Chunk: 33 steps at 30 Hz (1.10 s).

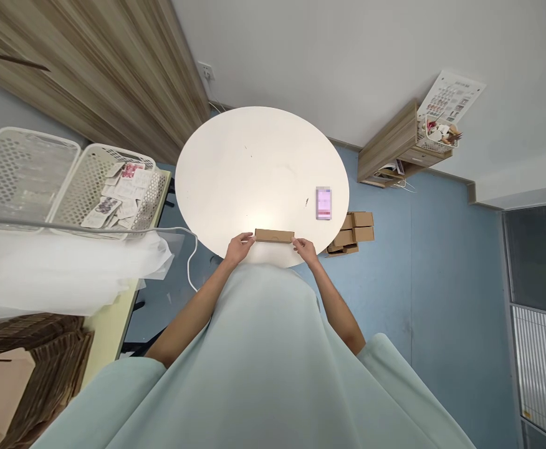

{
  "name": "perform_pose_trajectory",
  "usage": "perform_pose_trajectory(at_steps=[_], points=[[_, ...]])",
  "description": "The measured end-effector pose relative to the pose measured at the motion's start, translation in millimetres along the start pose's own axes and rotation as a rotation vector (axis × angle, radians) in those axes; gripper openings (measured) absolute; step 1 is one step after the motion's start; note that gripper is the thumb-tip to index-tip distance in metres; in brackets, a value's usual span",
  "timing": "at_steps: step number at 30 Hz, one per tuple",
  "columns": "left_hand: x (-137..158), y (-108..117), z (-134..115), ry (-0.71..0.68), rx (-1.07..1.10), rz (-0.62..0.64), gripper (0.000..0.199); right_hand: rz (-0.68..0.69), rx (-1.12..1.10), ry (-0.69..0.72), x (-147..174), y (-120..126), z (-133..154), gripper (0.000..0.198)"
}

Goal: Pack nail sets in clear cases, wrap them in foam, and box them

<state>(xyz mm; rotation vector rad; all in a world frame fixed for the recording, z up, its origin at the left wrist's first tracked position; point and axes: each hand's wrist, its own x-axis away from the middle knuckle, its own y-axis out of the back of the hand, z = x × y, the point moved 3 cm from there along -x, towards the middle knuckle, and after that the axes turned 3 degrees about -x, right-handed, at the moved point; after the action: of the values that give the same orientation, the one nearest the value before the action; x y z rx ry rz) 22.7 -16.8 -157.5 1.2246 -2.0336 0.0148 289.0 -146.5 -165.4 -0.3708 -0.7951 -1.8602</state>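
Note:
A long, narrow brown cardboard box (274, 236) lies across the near edge of the round white table (254, 162). At its left end is my left hand (239, 247), fingers closed on that corner. My right hand (305, 249) grips the opposite end between thumb and fingers. The box looks closed, with a small tab mark in the middle of its near side. To the right on the tabletop lies a phone (323, 203) with a pinkish lit screen.
Several cardboard boxes (363, 226) are piled on the floor right of the table. At left, a bench holds white baskets (90, 181), one with cards, plus white plastic bags (67, 268) and stacked flat cardboard (53, 368). A wooden cabinet (389, 143) stands by the wall.

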Motion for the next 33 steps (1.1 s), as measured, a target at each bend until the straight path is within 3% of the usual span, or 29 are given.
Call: perform_pose_trajectory(at_steps=[12, 22, 27, 33], points=[[-9, 10, -11, 0.053, -0.040, 0.004, 0.046, 0.026, -0.044, -0.070, -8, 12, 15, 0.033], [13, -11, -23, 0.009, -0.005, 0.006, 0.047, -0.001, -0.038, 0.069, -10, 12, 16, 0.036], [19, -32, -23, 0.001, -0.062, 0.012, 0.044, -0.032, -0.042, 0.111, 1, 25, -3, 0.032], [25, -58, 2, 0.108, -0.117, 0.104, 0.049, -0.030, -0.052, -0.009, 16, 25, -48, 0.028]])
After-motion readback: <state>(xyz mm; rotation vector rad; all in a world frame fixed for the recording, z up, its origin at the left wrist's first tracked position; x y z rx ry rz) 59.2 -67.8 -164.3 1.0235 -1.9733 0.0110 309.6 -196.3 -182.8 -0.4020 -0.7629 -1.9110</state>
